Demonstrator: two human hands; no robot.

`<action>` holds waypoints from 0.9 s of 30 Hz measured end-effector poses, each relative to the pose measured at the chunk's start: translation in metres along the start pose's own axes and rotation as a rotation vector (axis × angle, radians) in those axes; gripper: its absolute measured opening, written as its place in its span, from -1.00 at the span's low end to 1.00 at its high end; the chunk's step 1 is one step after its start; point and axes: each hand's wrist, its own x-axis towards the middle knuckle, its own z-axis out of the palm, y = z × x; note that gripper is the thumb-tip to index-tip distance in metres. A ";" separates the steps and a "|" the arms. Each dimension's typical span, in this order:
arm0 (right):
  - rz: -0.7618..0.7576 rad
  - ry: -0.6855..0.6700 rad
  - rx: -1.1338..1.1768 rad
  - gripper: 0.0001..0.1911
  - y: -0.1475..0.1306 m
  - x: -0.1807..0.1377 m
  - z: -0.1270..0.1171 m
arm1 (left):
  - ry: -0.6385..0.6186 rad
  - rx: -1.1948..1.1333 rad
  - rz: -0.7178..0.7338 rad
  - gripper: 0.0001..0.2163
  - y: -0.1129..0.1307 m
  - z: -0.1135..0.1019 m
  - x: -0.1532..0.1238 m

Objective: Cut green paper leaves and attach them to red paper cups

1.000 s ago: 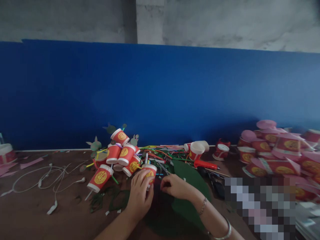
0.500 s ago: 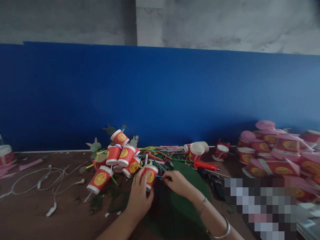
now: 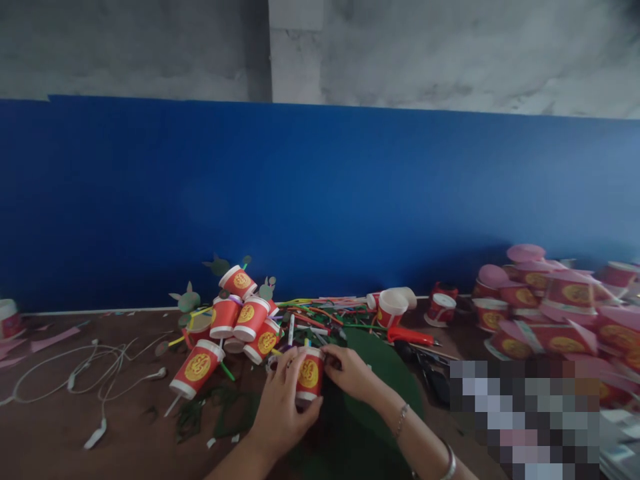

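My left hand (image 3: 285, 400) is wrapped round a red paper cup (image 3: 310, 375) with a yellow emblem and white rims, its thumb along the lower edge. A short coloured strip (image 3: 307, 343) shows at the cup's top. At the cup's upper right edge is my right hand (image 3: 350, 370), fingers closed in a pinch; whatever lies between the fingertips is hidden. Under both hands is a dark green round sheet (image 3: 385, 400). Left of the hands, a stack of similar red cups (image 3: 250, 319) bears straws and grey-green animal-head cutouts (image 3: 188, 299).
Coloured straws (image 3: 320, 307) lie along the blue partition (image 3: 320, 200). To the right are white-lined cups (image 3: 393, 307), a red-handled tool (image 3: 413, 335), black scissors (image 3: 435, 380) and a heap of pink-topped cups (image 3: 565, 293). White earphones (image 3: 95, 433) lie left. A pixelated patch covers the lower right.
The held cup has shifted slightly right and down and stands more upright. My right hand has come from beside the cup to its upper edge.
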 end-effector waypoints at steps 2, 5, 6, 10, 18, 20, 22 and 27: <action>-0.019 0.011 0.010 -0.64 -0.004 -0.002 0.002 | -0.019 -0.024 0.020 -0.43 0.002 -0.004 0.001; -0.024 0.020 0.005 -0.61 -0.008 -0.002 0.005 | -0.023 -0.025 0.013 -0.48 0.004 -0.008 0.002; -0.028 0.022 0.003 -0.61 -0.008 -0.002 0.005 | -0.025 -0.020 0.003 -0.48 0.005 -0.008 0.002; 0.035 0.150 -0.094 -0.72 0.002 0.002 -0.002 | -0.025 -0.017 -0.034 -0.49 0.006 -0.008 0.001; 0.500 0.346 -0.624 -0.67 0.042 0.003 -0.030 | 0.020 -0.021 -0.009 -0.52 0.002 -0.008 0.002; 0.487 0.299 -0.623 -0.68 0.046 0.005 -0.030 | 0.032 -0.020 -0.005 -0.53 0.001 -0.007 0.001; 0.445 0.286 -0.613 -0.66 0.048 0.009 -0.031 | 0.048 -0.022 0.002 -0.54 0.000 -0.006 0.001; 0.312 0.217 -0.625 -0.69 0.049 0.026 -0.039 | 0.046 -0.026 0.025 -0.58 0.000 -0.004 -0.001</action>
